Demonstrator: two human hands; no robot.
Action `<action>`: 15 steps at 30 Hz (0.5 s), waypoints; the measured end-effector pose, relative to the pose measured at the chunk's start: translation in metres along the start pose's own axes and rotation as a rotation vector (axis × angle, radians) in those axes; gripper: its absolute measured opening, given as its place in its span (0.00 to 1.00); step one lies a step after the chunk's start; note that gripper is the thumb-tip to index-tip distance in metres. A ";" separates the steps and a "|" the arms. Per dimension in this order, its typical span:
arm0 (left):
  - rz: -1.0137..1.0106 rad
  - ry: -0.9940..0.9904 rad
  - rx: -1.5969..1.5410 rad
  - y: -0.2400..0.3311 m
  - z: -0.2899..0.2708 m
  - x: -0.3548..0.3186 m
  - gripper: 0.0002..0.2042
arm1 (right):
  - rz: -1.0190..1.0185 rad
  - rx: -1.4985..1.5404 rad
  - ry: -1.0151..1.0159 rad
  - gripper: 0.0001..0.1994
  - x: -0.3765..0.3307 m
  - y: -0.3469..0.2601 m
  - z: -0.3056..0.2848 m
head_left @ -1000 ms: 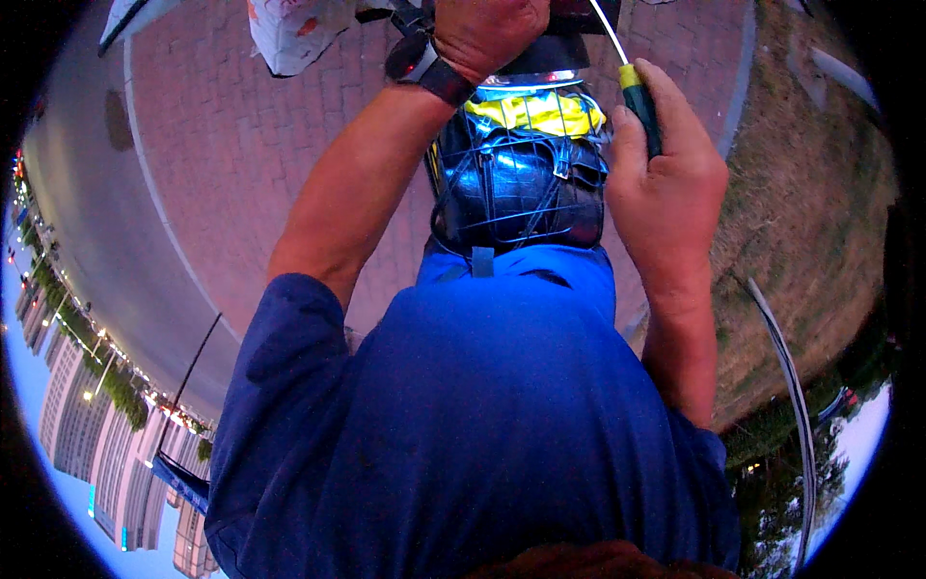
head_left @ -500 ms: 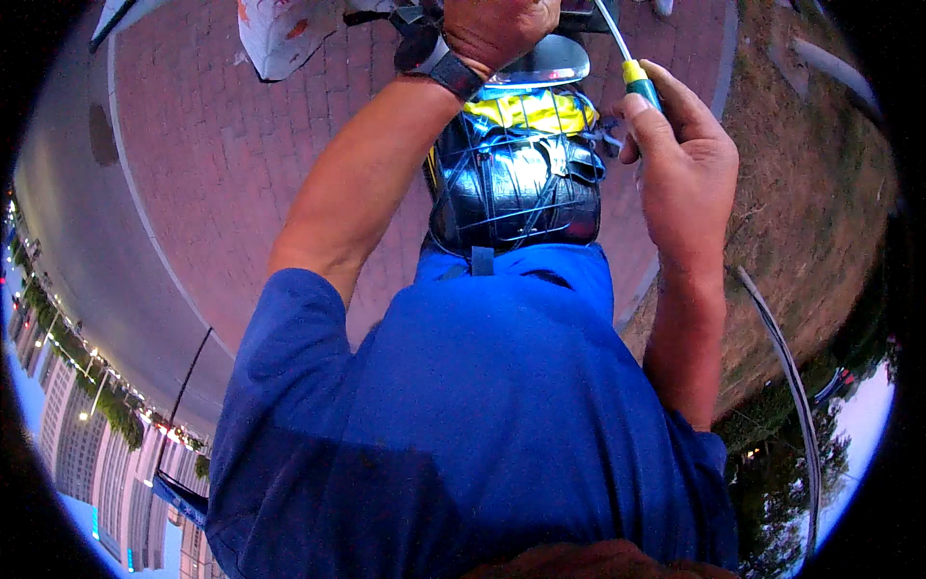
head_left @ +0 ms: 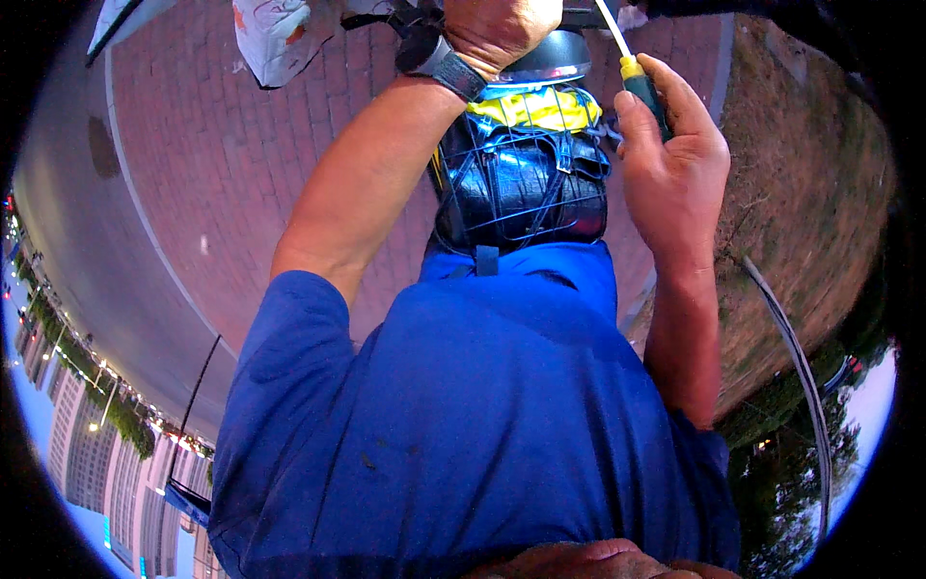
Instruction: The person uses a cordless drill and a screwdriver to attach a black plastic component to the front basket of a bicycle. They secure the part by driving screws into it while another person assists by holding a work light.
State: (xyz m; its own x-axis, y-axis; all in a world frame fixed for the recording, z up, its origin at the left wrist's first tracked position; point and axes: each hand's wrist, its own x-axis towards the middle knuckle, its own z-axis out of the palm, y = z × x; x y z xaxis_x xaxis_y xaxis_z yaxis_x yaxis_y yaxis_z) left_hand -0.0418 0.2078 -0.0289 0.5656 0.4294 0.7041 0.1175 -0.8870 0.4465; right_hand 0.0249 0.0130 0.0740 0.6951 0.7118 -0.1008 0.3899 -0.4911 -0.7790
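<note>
This is an outdoor spot in a city, a paved sidewalk beside a street. Reddish brick paving (head_left: 231, 174) fills the upper middle of the frame, and a pale curb (head_left: 160, 249) curves down its left side, with a grey asphalt road (head_left: 63, 183) beyond. At the lower left, tall buildings (head_left: 92, 454) rise past a row of roadside trees (head_left: 123, 413) and lit street lamps (head_left: 94, 427). A strip of dry, patchy grass (head_left: 801, 212) runs along the right, with dark trees (head_left: 796, 502) and pale sky (head_left: 874, 410) at the lower right.
</note>
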 end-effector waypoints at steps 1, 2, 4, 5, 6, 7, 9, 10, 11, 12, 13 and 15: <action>0.055 -0.027 0.030 -0.003 0.001 0.000 0.13 | -0.048 -0.071 0.012 0.17 0.001 -0.001 0.000; 0.024 -0.022 0.013 -0.004 0.003 -0.001 0.14 | -0.096 -0.143 0.023 0.16 0.002 -0.004 0.000; -0.043 -0.012 -0.014 -0.001 0.002 -0.001 0.14 | -0.139 -0.198 0.032 0.16 0.002 -0.007 0.001; -0.034 -0.002 0.010 -0.001 0.002 -0.002 0.13 | -0.132 -0.185 0.033 0.15 0.002 -0.008 0.002; -0.025 0.011 0.033 -0.001 0.003 -0.003 0.13 | -0.126 -0.172 0.035 0.15 0.002 -0.009 0.002; -0.017 0.023 0.055 -0.001 0.004 -0.003 0.13 | -0.077 -0.135 0.028 0.15 0.003 -0.010 0.002; -0.068 0.020 0.057 0.000 0.005 -0.004 0.12 | 0.021 -0.058 0.012 0.14 0.004 -0.012 0.001; -0.094 0.018 0.059 0.001 0.005 -0.004 0.11 | -0.022 -0.113 0.015 0.14 0.005 -0.012 0.001; -0.091 0.010 0.053 0.001 0.004 -0.003 0.11 | -0.065 -0.168 0.018 0.15 0.006 -0.012 0.001; -0.088 0.003 0.042 0.001 0.004 -0.002 0.10 | -0.106 -0.226 0.022 0.15 0.006 -0.012 0.002; -0.086 -0.005 0.032 0.001 0.004 -0.001 0.10 | -0.090 -0.209 0.022 0.16 0.006 -0.013 0.002; -0.085 0.001 0.018 0.001 0.004 -0.002 0.10 | -0.056 -0.175 0.019 0.17 0.004 -0.016 0.005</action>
State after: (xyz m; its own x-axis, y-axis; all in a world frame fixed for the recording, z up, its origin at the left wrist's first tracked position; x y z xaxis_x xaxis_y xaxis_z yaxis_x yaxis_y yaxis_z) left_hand -0.0398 0.2056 -0.0322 0.5523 0.5036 0.6644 0.1799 -0.8501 0.4949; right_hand 0.0185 0.0258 0.0831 0.6800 0.7317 -0.0467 0.5263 -0.5315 -0.6637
